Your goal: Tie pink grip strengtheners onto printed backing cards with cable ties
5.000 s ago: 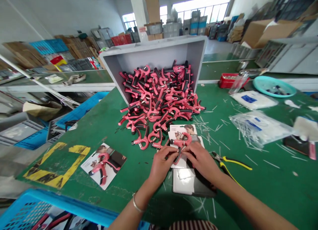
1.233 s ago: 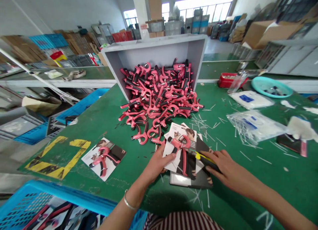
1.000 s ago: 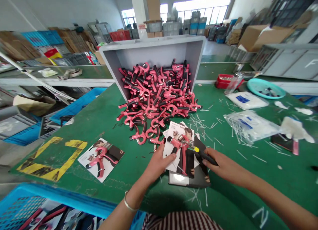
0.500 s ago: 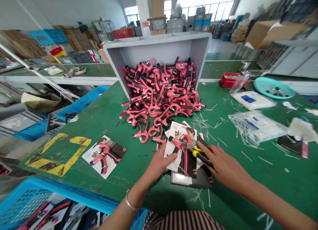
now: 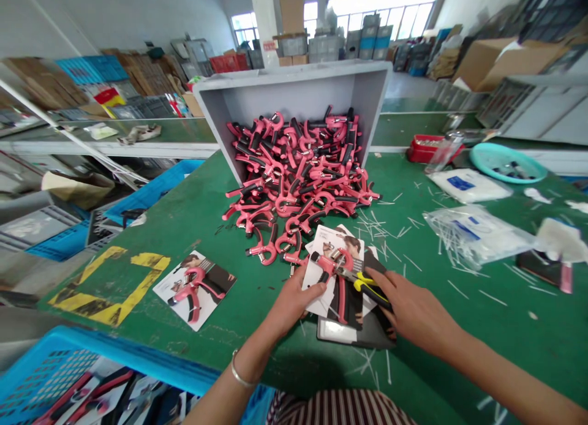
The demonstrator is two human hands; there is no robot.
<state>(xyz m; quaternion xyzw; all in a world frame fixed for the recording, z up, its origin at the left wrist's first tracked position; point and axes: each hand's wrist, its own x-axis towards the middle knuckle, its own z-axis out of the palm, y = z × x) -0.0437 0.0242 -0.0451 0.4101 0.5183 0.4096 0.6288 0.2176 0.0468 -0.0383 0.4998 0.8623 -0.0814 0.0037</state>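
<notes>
My left hand (image 5: 294,299) grips the left edge of a printed card (image 5: 353,296) that bears a pink and black hand grip (image 5: 342,290). In my right hand (image 5: 404,302) are yellow and black pliers (image 5: 370,290), their jaws against the hand grip on the card. More cards lie beneath, over a dark flat piece (image 5: 337,334). To the left, another card with a hand grip (image 5: 195,290) lies flat on the green table (image 5: 257,315). Many pink and black hand grips (image 5: 298,168) spill out of a tipped grey bin (image 5: 294,79) behind the cards.
A blue basket (image 5: 46,357) with carded grips stands at the lower left. Thin white ties (image 5: 386,247) are scattered right of the pile. Plastic bags (image 5: 478,229), a red box (image 5: 425,148) and a turquoise plate (image 5: 508,163) are at the right. Yellow-black tape (image 5: 108,315) marks the table's left.
The pliers and my right hand have shifted very slightly left and down. Both hands keep their hold, and the cards look almost the same.
</notes>
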